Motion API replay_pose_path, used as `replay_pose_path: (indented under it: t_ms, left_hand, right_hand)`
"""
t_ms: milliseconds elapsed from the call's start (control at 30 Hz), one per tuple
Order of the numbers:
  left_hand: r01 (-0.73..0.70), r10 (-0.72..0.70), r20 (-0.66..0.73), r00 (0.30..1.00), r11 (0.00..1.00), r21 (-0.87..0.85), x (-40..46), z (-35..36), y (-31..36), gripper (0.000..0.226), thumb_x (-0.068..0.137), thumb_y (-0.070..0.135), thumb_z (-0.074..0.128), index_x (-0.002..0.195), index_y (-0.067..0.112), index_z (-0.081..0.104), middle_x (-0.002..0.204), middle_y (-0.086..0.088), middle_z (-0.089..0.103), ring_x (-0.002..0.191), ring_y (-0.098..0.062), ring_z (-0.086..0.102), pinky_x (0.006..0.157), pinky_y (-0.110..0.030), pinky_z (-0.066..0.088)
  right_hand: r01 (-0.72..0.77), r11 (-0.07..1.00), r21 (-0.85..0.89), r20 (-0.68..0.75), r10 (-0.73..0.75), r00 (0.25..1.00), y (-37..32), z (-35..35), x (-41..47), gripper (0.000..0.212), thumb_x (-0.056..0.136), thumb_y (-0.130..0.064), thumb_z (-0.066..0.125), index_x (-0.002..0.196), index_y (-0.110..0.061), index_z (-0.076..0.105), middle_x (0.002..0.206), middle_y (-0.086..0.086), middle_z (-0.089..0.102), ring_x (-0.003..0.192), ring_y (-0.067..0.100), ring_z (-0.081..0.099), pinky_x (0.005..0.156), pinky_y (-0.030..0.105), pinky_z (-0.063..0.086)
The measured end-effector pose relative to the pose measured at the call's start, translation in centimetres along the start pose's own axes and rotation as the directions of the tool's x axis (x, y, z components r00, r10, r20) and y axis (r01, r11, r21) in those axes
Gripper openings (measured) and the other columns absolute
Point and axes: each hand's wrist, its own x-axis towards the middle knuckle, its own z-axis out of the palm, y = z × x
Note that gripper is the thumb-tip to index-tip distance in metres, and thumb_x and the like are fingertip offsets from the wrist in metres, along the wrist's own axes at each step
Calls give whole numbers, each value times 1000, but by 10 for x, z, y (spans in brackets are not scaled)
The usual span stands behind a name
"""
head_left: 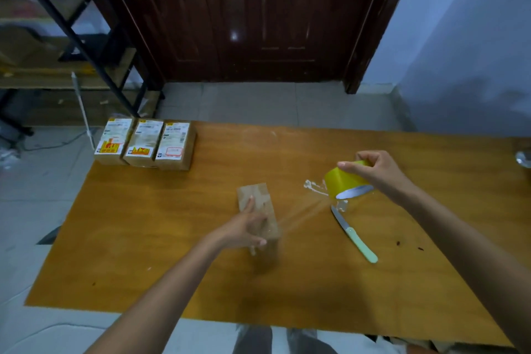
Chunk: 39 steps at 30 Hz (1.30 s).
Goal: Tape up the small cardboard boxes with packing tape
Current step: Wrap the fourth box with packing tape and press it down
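Note:
A small plain cardboard box [256,198] lies in the middle of the orange table [161,238]. My left hand [243,228] rests on its top, index finger straight along the lid, thumb over the near edge. My right hand [376,171] grips a yellow roll of packing tape [343,181] above the table, to the right of the box. A clear strip of tape [304,217] stretches from the roll down to the box's near right corner.
Three labelled cardboard boxes [146,144] stand side by side at the table's far left corner. A knife with a pale green handle [355,234] lies right of the box, under the roll. Crumpled tape scraps [314,187] lie near it. A black metal rack stands beyond, left.

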Motion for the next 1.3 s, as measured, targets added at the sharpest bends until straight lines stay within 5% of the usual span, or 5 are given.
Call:
replay_pose_path:
  t_ms: [133,233,667,900,1300]
  left_hand:
    - [-66,69,31,997,994,-88,-10,-21,-2,82,85,30,73,153,23,27,163,4,9,141,-16,32,100,-25,44]
    - [-36,13,-109,994,977,-210,-21,-50,-2,61,79,23,80,132,20,50,110,6,61,78,-3,57,65,-12,45]
    - [262,-286,249,925,957,126,-42,-107,2,13,85,28,74,89,16,71,84,-4,56,67,-15,45,68,-24,40]
    - [78,-61,74,995,967,-242,-62,-91,-8,6,87,23,69,87,18,70,115,6,70,109,-9,62,100,-31,41]
    - [99,-253,-280,926,879,-467,-44,-38,-31,32,88,21,70,116,10,58,93,-9,72,89,-19,65,87,-35,50]
  right_hand:
    - [-27,1000,-5,-30,26,999,5,-5,-16,53,64,-57,73,52,-22,35,54,-7,28,53,9,28,51,25,19]
    - [-36,999,23,-81,38,996,18,-3,-27,53,67,-54,73,54,-17,37,56,-6,28,54,10,28,49,24,17]
    - [47,983,176,-132,-24,991,-2,18,-31,48,83,-31,71,56,-16,34,51,-12,23,51,6,23,47,21,19]
    - [-22,979,203,-121,47,992,18,16,-38,56,76,-44,75,56,-7,37,54,-6,28,53,8,27,49,23,20]
    - [-32,990,135,-123,49,991,49,42,-33,63,70,-51,78,80,7,55,73,6,47,60,9,46,56,28,35]
